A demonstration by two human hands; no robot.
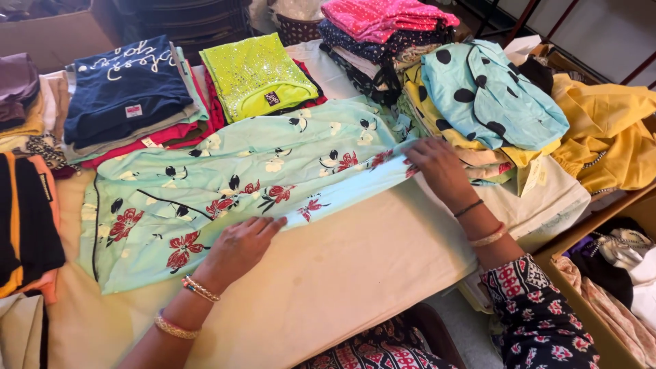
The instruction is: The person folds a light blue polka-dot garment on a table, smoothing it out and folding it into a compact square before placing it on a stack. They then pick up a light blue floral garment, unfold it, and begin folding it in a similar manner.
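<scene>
Folding in progress on a mint floral garment (225, 184) spread across the cream-covered table (355, 273).

Left hand (239, 246) lies flat, fingers extended, pressing the turned-up lower edge near its middle; right hand (437, 167) pinches the same edge at its right end, fingers closed on the cloth. Judged step: the lengthwise fold of the near hem is being set. A next move would call for both hands carrying the edge evenly so the crease runs straight. Edges: garment abuts the navy-topped stack (126, 89) and lime top (256, 72) behind, and the polka-dot pile (488, 92) crowds the right end. Open room lies only on the near side of the table, toward the person.
</scene>
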